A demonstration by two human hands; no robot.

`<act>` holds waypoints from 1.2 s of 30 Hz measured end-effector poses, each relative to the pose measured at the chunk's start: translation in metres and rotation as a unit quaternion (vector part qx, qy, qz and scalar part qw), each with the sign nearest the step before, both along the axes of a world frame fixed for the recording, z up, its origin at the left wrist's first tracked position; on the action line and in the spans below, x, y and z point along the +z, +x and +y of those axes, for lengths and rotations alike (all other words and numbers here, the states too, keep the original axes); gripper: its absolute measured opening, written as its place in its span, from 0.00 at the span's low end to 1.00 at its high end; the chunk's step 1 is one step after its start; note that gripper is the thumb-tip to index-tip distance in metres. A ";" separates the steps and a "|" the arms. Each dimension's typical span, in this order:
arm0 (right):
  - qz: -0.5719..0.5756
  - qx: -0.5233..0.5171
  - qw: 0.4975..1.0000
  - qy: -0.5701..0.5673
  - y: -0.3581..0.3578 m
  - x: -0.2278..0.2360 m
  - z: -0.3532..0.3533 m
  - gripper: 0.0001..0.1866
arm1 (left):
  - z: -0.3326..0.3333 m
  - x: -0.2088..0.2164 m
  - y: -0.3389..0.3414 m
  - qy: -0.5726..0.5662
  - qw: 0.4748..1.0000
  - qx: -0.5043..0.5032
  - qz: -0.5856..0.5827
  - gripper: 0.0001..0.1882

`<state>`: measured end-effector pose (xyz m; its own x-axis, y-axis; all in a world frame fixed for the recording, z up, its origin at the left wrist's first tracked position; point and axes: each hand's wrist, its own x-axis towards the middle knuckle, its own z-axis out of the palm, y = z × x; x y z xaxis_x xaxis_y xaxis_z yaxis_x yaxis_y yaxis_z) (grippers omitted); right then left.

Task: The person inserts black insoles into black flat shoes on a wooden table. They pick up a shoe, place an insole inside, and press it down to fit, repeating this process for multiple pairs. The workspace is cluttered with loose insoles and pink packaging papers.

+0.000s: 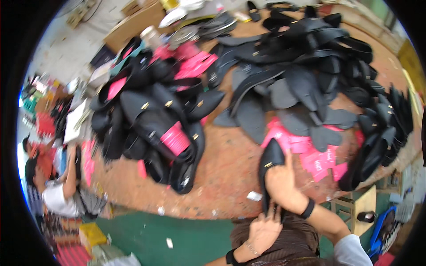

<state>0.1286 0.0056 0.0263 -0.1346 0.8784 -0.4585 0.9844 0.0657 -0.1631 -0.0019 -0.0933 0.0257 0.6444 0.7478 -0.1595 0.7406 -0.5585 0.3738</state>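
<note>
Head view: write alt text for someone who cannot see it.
A person's right hand lies over a black pointed shoe at the near edge of a reddish worktable, with the left hand by the shoe's rear end. Beyond lie piled black shoes, grey sole-shaped pieces and pink slips; another person in white is at left.

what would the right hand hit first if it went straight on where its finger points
The right hand would probably meet the pink cards first, just past the fingertip, though depth is unclear here.
</note>
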 end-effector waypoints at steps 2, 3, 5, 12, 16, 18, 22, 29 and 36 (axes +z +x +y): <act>-0.047 0.032 0.971 0.233 -0.004 -0.033 -0.020 0.14 | 0.001 -0.004 -0.002 -0.052 0.998 -0.028 0.007 0.26; -0.087 0.034 0.928 0.360 -0.004 -0.042 -0.023 0.13 | 0.004 -0.003 0.000 -0.089 0.995 -0.047 0.021 0.27; -0.008 0.022 0.982 0.186 0.000 -0.027 -0.010 0.13 | 0.000 -0.002 0.005 -0.094 0.995 0.000 0.027 0.24; 0.497 0.107 0.859 0.066 0.060 0.044 0.008 0.14 | 0.061 0.090 -0.085 -0.147 0.975 -0.001 -0.164 0.13; 0.299 -0.221 0.839 0.397 0.164 0.066 0.078 0.12 | 0.116 0.184 -0.183 -0.066 0.988 0.011 -0.139 0.20; 0.198 -0.272 0.841 0.423 0.207 0.039 0.118 0.14 | 0.131 0.215 -0.207 0.060 0.967 0.170 -0.178 0.21; 0.067 -0.222 0.900 0.370 0.219 -0.023 0.184 0.27 | 0.232 0.256 -0.277 0.273 0.903 0.296 -0.148 0.20; 0.062 -0.331 0.924 0.181 0.235 0.006 0.214 0.39 | 0.412 0.207 -0.288 0.338 0.815 0.403 0.244 0.23; 0.114 -0.381 0.900 0.181 0.256 0.014 0.216 0.38 | 0.443 0.170 0.078 0.212 0.966 -0.036 -0.145 0.32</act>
